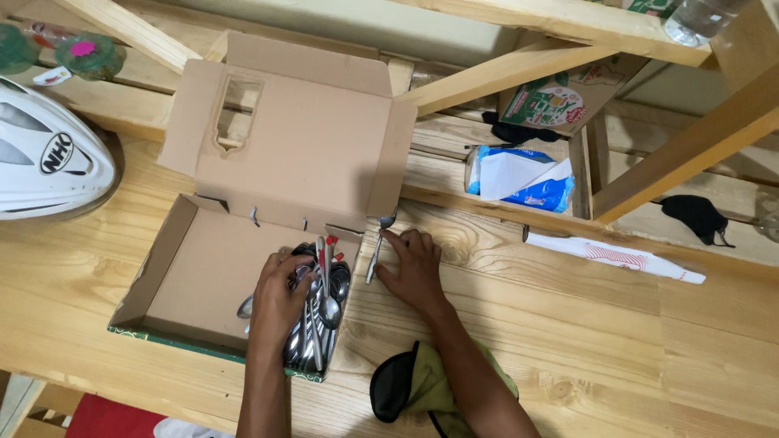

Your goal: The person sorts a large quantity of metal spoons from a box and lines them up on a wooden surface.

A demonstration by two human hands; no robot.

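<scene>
View from above of a pale wooden surface (568, 316) with an open cardboard box (203, 276), its lid flap standing up at the back. A heap of metal spoons (320, 312) lies in the right end of the box. The left hand (280, 296) rests on that heap, fingers curled loosely over the handles; whether it actually grips any cannot be told. The right hand (414, 268) lies on the surface just right of the box, fingertips pinching the handle of a single spoon (378, 247) whose bowl points away, toward the lid. The spoons look stiff, light and smooth, likely slippery and prone to clatter, so the narrow handle seems the best place to take hold. Nearby sit a white helmet (45, 158) at left, a dark and green cloth (422, 385) beneath the right forearm, and a blue and white packet (523, 178) behind
</scene>
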